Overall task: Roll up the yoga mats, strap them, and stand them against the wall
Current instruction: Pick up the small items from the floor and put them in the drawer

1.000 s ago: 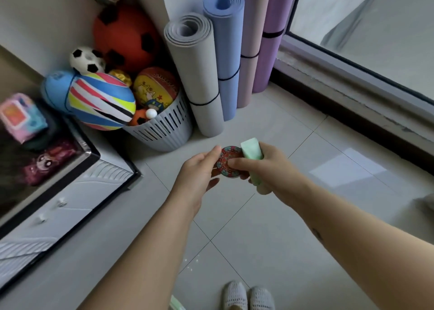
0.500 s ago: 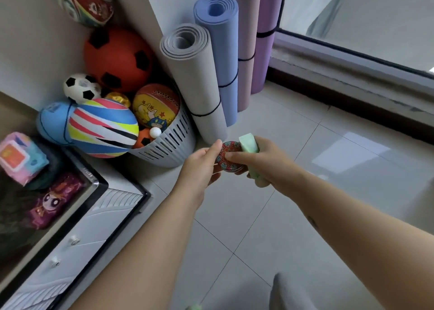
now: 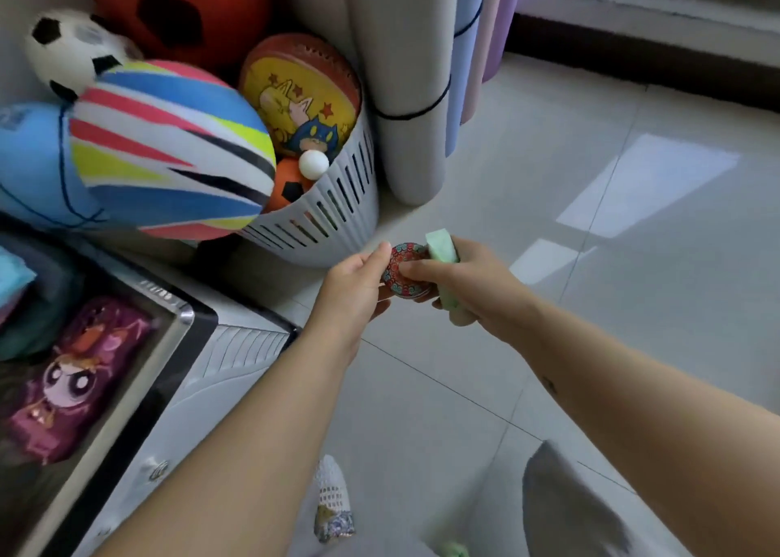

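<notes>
Left hand (image 3: 354,290) pinched the left edge of a round patterned disc (image 3: 403,276). Right hand (image 3: 472,280) had its thumb pressed on the disc's face and its fingers curled round a pale green block (image 3: 441,246). Four rolled mats stood upright at the wall beyond the hands: grey mat (image 3: 405,71), black-strapped, just beside the slotted basket (image 3: 337,219), then blue mat (image 3: 462,83), pink mat (image 3: 481,50) and purple mat (image 3: 504,16).
</notes>
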